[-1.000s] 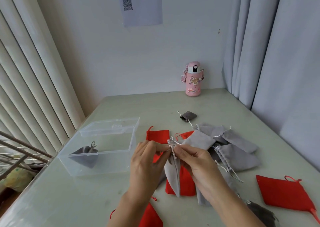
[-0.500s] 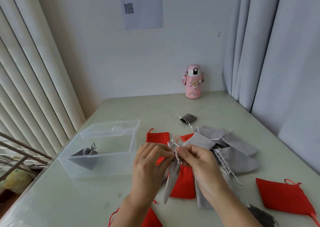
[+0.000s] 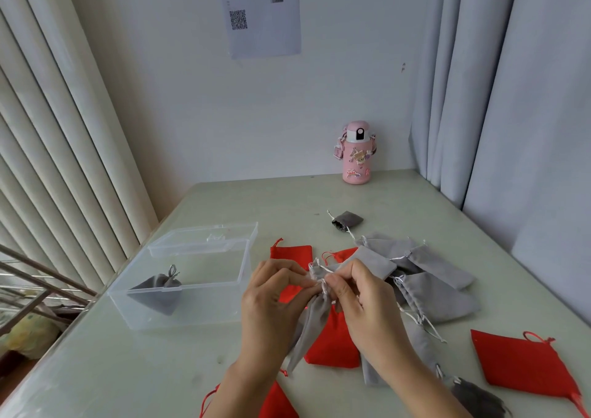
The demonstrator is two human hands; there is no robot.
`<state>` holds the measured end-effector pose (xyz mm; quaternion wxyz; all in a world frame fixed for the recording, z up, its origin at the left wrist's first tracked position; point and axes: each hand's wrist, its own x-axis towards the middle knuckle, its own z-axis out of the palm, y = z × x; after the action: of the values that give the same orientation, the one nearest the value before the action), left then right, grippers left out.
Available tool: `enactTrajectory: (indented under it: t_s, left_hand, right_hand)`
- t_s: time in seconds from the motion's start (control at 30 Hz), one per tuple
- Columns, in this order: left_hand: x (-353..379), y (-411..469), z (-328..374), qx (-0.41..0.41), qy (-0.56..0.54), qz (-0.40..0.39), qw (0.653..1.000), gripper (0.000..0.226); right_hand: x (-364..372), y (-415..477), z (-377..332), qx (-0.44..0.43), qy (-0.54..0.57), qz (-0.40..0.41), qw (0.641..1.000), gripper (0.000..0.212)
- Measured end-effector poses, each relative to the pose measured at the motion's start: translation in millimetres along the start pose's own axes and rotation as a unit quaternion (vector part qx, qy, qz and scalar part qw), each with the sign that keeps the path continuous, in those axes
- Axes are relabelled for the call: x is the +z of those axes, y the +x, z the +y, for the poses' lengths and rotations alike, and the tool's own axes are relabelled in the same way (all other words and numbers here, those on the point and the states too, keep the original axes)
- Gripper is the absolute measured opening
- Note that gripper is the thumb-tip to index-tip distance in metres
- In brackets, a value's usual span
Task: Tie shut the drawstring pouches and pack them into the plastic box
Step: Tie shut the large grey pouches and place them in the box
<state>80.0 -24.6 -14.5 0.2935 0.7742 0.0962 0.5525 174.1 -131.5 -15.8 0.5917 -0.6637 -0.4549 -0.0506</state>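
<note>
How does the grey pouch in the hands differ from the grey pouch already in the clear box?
The pouch in the hands hangs above the table, pinched at its neck by the left hand and right hand; the pouch in the plastic box lies untouched. The held one is lighter grey with its cord still being worked; the boxed one is darker, its neck gathered under a finished bow. Both are fabric drawstring pouches.

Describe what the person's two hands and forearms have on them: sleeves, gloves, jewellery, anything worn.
Nothing worn shows. The left hand and right hand are bare, with no gloves, rings or visible nail colour. Both forearms are uncovered down to the bottom edge of the picture, with no sleeve, watch or bracelet in view. No markings or bandages show on either.
</note>
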Motion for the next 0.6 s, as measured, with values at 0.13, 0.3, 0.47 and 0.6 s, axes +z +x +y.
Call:
enactTrajectory:
  t_s: [0.13, 0.3, 0.47, 0.6]
  left_hand:
    - [-1.4, 0.1, -0.1, -0.027, -0.007, -0.005, 1.0, 0.015]
    - [-0.9, 0.2, -5.1, -0.065, 0.03, -0.04, 0.997, 0.022]
    - [2.3, -1.4, 1.5, -0.112, 0.024, -0.068, 0.991, 0.019]
    - [3.1, -0.4, 8.4, -0.188, -0.013, -0.098, 0.977, 0.009]
  right_hand:
    - [-3.3, 2.3, 5.7, -0.016, -0.028, 0.022, 0.999, 0.023]
    - [-13.6, 7.9, 13.5, 0.025, -0.022, 0.035, 0.999, 0.021]
    - [-11.6, 10.7, 11.8, 0.138, 0.156, 0.057, 0.976, 0.021]
    - [-8.6, 11.3, 10.8, 0.188, 0.254, 0.079, 0.945, 0.022]
